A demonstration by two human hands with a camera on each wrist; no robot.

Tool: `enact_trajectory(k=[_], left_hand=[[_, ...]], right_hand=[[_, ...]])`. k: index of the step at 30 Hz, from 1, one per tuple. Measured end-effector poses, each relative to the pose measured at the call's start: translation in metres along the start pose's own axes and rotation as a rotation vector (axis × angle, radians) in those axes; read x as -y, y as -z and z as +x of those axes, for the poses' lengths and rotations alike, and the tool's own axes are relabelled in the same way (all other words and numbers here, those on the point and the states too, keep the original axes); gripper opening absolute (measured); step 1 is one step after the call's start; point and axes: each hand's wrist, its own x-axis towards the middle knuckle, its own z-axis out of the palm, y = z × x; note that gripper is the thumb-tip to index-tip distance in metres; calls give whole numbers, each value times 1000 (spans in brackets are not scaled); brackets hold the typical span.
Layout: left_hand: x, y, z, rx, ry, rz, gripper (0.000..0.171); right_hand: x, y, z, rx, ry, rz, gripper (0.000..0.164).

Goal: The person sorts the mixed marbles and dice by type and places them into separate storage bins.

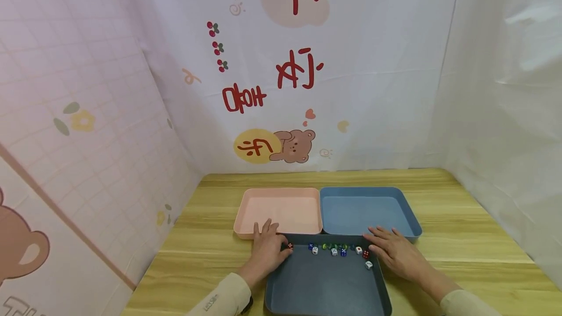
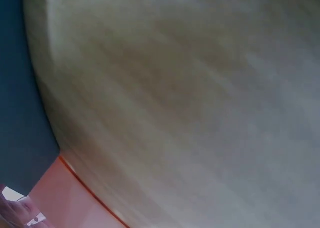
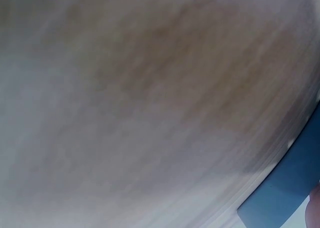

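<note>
A dark blue-grey rectangular tray with rounded corners [image 1: 329,289] is resting on the wood-grain tabletop [image 1: 456,238], directly in front of a pale pink rectangular tray [image 1: 281,208] and a mid-blue rectangular tray [image 1: 362,208]. Small cubic dice are lying loose inside the dark tray, mostly along its far wall: a red die [image 1: 290,246] at the left, white dice [image 1: 369,265] and blue dice [image 1: 343,252] farther right. Small glossy green pieces [image 1: 325,246] are lying among them; their exact shape is not being resolved.

The left hand [image 1: 266,248] is being held over the left rim, with its fingers loosely extended and the thumb beside the red die; whether the die is being touched cannot be told. The right hand [image 1: 397,253] is being laid across the far right corner, its fingers nearly straight and nothing being grasped.

The dice are being judged light, rigid, robust and slightly slippery. A fingertip pinch on two opposite faces is being recommended, with neighbouring pieces being left undisturbed.
</note>
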Motion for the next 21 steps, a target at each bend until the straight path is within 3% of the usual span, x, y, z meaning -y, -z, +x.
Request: enact_trajectory(k=[12, 21], left_hand=[[-3, -6, 3, 24, 17, 9, 19], [-2, -7, 5, -19, -9, 2, 13]], right_hand=[[0, -2, -2, -18, 36, -39, 35], [2, -1, -1, -23, 11, -18, 35]])
